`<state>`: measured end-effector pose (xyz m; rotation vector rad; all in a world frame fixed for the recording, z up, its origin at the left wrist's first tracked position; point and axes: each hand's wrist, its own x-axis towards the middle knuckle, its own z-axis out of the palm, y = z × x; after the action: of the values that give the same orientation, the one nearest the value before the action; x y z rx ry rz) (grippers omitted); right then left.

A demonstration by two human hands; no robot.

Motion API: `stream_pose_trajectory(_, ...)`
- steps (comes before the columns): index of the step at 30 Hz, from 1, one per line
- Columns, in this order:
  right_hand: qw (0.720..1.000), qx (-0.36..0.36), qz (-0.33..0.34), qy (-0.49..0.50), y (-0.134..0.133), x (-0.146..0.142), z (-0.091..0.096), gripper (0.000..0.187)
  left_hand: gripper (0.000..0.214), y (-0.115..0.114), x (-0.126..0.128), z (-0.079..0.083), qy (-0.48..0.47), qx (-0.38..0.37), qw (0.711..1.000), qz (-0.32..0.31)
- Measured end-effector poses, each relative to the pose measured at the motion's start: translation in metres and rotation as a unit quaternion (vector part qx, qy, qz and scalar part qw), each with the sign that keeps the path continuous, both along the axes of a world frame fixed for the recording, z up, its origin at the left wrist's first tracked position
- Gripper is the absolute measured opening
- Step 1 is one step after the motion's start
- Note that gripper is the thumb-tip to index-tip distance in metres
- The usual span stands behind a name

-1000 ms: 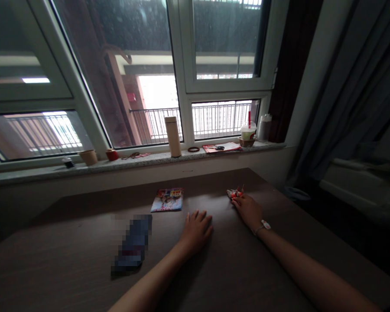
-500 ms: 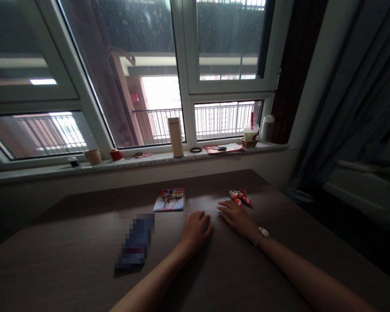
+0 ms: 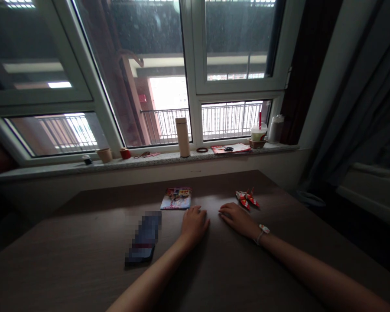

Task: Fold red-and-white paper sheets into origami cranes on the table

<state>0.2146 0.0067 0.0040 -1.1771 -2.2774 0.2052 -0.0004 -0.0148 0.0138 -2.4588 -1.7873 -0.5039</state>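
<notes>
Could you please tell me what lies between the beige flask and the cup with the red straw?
In the head view, a dark ring and red-and-white papers with what look like scissors on top lie between the beige flask and the cup.

Bare forearms [image 3: 154, 272], right hand [image 3: 237, 216] with thin pale wrist bracelet [image 3: 258, 238], white charm [image 3: 264, 229], reddish marks

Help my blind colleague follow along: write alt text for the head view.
Left hand and right hand rest on a brown table below a window, the left near a colourful printed packet, the right near red-and-white folded pieces.
</notes>
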Motion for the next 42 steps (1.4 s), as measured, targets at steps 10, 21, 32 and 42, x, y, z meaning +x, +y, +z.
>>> stream_pose_trajectory(10, 0.999, -0.013, 0.050, 0.016, 0.030, -0.066, 0.001, 0.030, 0.038, 0.021, -0.034, 0.002, 0.033, 0.040, 0.988, 0.147)
stream_pose_trajectory(21, 0.996, -0.026, 0.088, 0.003, 0.059, -0.099, -0.009, 0.039, 0.024, 0.019, -0.043, -0.007, -0.014, 0.036, 0.990, 0.139)
stream_pose_trajectory(32, 0.994, -0.027, 0.101, 0.034, 0.064, -0.095, -0.016, 0.038, 0.026, 0.018, -0.044, -0.001, -0.021, 0.022, 0.988, 0.148)
stream_pose_trajectory(42, 0.991, -0.053, 0.094, 0.085, 0.060, -0.091, -0.007, 0.035, 0.026, 0.022, -0.038, -0.002, -0.044, -0.012, 0.987, 0.152)
